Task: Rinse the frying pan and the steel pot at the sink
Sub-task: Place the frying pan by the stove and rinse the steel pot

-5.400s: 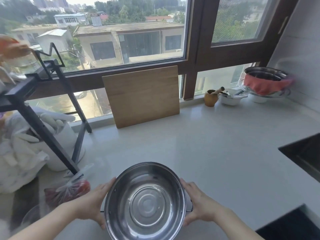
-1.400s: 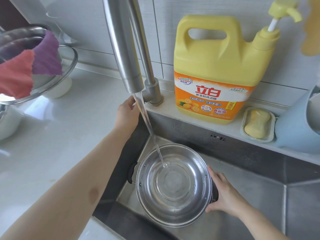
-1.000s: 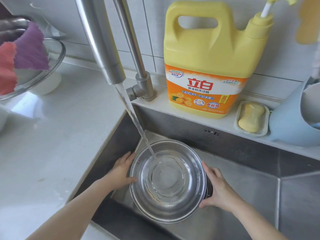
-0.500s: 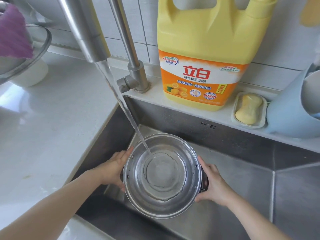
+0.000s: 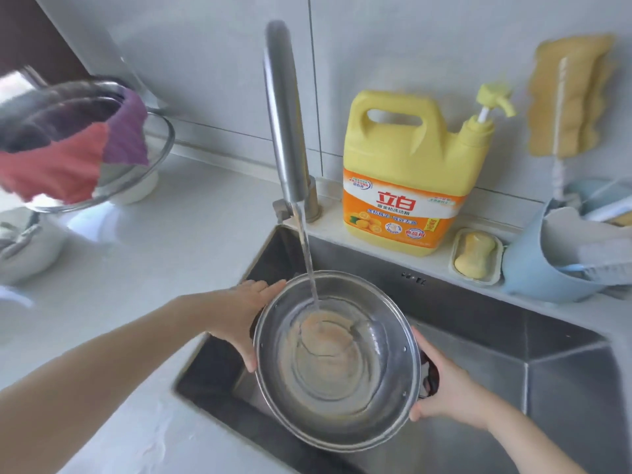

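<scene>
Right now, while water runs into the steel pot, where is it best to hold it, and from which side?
Probably by its two opposite sides, as now: left hand and right hand grip the steel pot from outside, where the side handles sit. The open top must stay clear for the water stream.

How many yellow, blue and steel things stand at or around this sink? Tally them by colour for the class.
Yellow: 3, detergent jug, soap bar, hanging sponge
Blue: 1, tub
Steel: 3, pot, faucet, sink
Total: 7
</scene>
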A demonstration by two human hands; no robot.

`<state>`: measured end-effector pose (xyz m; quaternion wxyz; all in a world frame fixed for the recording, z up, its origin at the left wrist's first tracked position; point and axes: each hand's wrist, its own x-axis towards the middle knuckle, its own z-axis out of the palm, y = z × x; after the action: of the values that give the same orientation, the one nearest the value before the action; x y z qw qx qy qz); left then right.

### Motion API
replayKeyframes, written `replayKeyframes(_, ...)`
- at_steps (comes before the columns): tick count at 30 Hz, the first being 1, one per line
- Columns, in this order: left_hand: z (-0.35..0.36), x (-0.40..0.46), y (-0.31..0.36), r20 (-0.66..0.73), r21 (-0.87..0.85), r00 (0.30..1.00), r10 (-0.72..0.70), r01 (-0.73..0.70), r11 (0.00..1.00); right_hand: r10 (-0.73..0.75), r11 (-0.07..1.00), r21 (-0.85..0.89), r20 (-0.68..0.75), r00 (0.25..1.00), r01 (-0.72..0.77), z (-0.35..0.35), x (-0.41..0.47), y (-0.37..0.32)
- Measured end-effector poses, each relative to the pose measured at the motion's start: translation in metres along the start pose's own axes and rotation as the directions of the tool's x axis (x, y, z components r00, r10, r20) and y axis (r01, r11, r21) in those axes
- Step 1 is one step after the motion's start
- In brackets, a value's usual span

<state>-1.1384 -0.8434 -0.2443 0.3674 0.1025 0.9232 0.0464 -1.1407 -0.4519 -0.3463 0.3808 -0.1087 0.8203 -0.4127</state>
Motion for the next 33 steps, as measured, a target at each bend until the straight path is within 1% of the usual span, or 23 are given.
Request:
replayKeyframes(2,-0.021,-0.02,0.004,-0.061,0.022,0.998,0.018,-0.017,1.0,-0.019,0.999,0.043,-0.06,0.998,0.021,0.006,-0.014,-0.013)
replayKeyframes(4,-0.036,-0.04,0.006,-0.156,0.068,0.987,0.034,-0.023,0.997,-0.043,0.996,0.071,-0.145,0.989,0.054,0.013,-0.025,-0.028)
replayKeyframes(6,-0.044,-0.058,0.006,-0.252,0.13,0.967,0.039,-0.006,0.992,-0.075,0.994,0.064,-0.217,0.973,0.091,0.014,-0.033,-0.044)
replayKeyframes(8,-0.042,-0.072,0.001,-0.336,0.121,0.942,0.016,0.026,0.992,-0.131,0.991,-0.004,-0.262,0.956,0.135,0.005,-0.039,-0.065)
replayKeyframes(10,-0.033,-0.08,-0.002,-0.39,0.04,0.92,-0.034,0.054,0.998,-0.217,0.974,-0.124,-0.265,0.939,0.19,-0.017,-0.045,-0.089)
replayKeyframes(12,-0.022,-0.082,0.002,-0.402,-0.075,0.91,-0.1,0.076,0.994,-0.271,0.94,-0.266,-0.21,0.94,0.211,-0.046,-0.054,-0.12)
replayKeyframes(14,-0.014,-0.081,0.011,-0.362,-0.183,0.922,-0.137,0.074,0.98,-0.256,0.89,-0.42,-0.143,0.956,0.176,-0.076,-0.063,-0.153)
replayKeyframes(16,-0.008,-0.078,0.02,-0.302,-0.253,0.947,-0.107,0.028,0.967,-0.184,0.832,-0.544,-0.09,0.979,0.106,-0.104,-0.07,-0.177)
replayKeyframes(18,-0.012,-0.08,0.026,-0.224,-0.296,0.973,-0.048,-0.022,0.955,-0.102,0.803,-0.593,-0.04,0.994,0.059,-0.126,-0.075,-0.188)
replayKeyframes(19,-0.016,-0.083,0.027,-0.184,-0.311,0.983,-0.018,-0.041,0.95,-0.086,0.81,-0.584,-0.016,0.996,0.061,-0.133,-0.078,-0.189)
replayKeyframes(21,-0.034,-0.092,0.026,-0.131,-0.32,0.991,0.034,-0.075,0.944,-0.073,0.854,-0.513,0.044,0.996,0.085,-0.137,-0.083,-0.185)
replayKeyframes(23,-0.055,-0.104,0.021,-0.119,-0.271,0.992,0.047,-0.078,0.959,-0.117,0.897,-0.416,0.105,0.988,0.15,-0.126,-0.088,-0.174)
replayKeyframes(24,-0.066,-0.11,0.018,-0.112,-0.224,0.993,0.029,-0.054,0.973,-0.16,0.912,-0.364,0.105,0.981,0.188,-0.116,-0.09,-0.168)
replayKeyframes(26,-0.084,-0.122,0.01,-0.126,-0.123,0.992,-0.015,-0.001,0.992,-0.249,0.933,-0.259,0.04,0.968,0.251,-0.092,-0.092,-0.161)
replayKeyframes(28,-0.097,-0.134,0.009,-0.185,-0.012,0.982,-0.034,0.032,0.999,-0.321,0.934,-0.18,-0.047,0.946,0.308,-0.069,-0.089,-0.157)
replayKeyframes(30,-0.104,-0.141,0.011,-0.271,0.089,0.962,-0.037,0.063,0.994,-0.373,0.923,-0.152,-0.136,0.918,0.353,-0.055,-0.081,-0.152)
replayKeyframes(33,-0.095,-0.137,0.015,-0.416,0.207,0.909,-0.03,0.126,0.97,-0.392,0.916,-0.187,-0.239,0.888,0.354,-0.054,-0.074,-0.147)
